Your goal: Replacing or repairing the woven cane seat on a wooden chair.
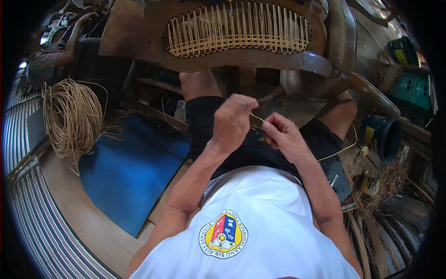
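Note:
My left hand (231, 122) is closed in a fist above my lap, with a thin rattan strand (257, 116) coming out of it. A small bluish-grey bit shows at its fingers; I cannot make out what it is. Just to the right, my right hand (284, 138) pinches the same strand between thumb and fingers. A length of strand also curves out beyond my right wrist. In front of my knees is a wooden frame (134, 44) with an oval opening. Upright cane strands (227, 23) span that opening, with several crosswise rows woven along its lower edge.
A big coil of rattan (74, 118) lies at the left, beside a blue sheet (127, 172) on a wooden board. Dark buckets (388, 139) and a green crate (411, 95) stand at the right, near fibre scraps (371, 197). Another person's arm (72, 44) shows at the far left.

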Motion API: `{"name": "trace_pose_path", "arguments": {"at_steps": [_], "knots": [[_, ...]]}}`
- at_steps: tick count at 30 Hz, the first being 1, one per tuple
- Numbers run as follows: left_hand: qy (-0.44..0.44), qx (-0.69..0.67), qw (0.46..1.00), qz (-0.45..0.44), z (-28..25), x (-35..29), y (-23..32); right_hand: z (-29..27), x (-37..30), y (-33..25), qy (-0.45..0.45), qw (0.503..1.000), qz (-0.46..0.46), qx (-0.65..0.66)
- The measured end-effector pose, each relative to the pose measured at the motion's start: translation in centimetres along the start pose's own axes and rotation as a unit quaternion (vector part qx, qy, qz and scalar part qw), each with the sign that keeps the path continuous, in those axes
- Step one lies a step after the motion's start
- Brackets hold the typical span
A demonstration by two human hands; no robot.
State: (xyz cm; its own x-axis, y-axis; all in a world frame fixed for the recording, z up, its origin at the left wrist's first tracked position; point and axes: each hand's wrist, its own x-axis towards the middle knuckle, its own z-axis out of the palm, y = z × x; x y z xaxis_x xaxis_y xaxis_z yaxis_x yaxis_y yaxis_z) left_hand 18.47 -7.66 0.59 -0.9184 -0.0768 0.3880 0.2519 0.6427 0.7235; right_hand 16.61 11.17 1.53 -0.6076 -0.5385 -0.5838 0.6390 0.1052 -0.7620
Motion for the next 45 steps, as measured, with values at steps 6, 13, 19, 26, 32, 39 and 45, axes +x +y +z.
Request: {"name": "trace_pose_path", "arguments": {"at_steps": [6,13,19,26,32,39,45], "knots": [[0.141,0.207,0.920,-0.301,-12.1,-1.8,-8.2,-0.4,-2.1,-0.3,0.007,0.988,-0.098,-0.121],[0.221,-0.032,0.920,-0.322,-16.3,-7.5,-8.3,-1.5,-0.7,-0.1,0.080,0.987,-0.080,-0.111],[0.277,-0.210,0.909,-0.231,-15.4,-5.4,-8.4,-1.5,0.6,-1.1,0.089,0.985,-0.111,-0.097],[0.242,-0.001,0.943,-0.229,-13.0,-4.6,-12.8,-0.9,0.0,-1.4,0.186,0.952,-0.215,-0.110],[0.316,-0.040,0.906,-0.279,-13.6,-7.2,-11.8,1.2,1.9,0.6,0.151,0.963,-0.220,-0.026],[0.066,-0.348,0.884,-0.306,-2.8,-1.4,2.1,1.8,1.5,1.2,0.141,0.963,-0.217,-0.078],[-0.014,-0.297,0.948,-0.115,0.7,-3.6,-1.6,2.2,2.3,1.4,0.118,0.942,-0.294,-0.115]]}}
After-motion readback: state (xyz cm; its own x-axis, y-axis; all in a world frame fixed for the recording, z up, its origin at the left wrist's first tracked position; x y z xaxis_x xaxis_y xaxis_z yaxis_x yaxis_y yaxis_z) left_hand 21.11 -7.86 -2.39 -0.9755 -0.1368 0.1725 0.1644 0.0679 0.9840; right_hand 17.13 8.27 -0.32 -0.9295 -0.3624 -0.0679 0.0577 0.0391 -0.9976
